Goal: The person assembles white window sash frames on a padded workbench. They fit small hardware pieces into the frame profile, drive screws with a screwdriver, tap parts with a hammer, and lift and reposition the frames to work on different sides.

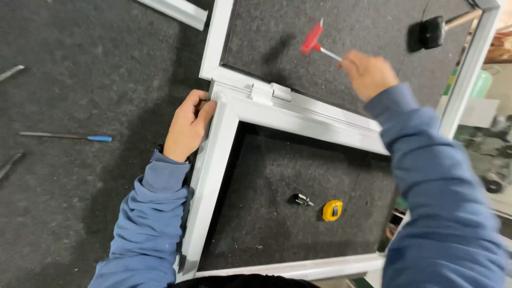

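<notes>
The rigid, light-looking white metal window frame [224, 160], flat on the grey felt bench [80, 80], is gripped at its left corner joint by the closed left hand [188, 125], while the fisted right hand [369, 73] pinches the red T-handled key [314, 41].

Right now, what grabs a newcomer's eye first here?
The right hand, raised over the upper pane, holds a red T-handled tool. The left hand grips the white frame at its corner joint. A yellow tape measure lies on the dark felt inside the lower opening.
</notes>
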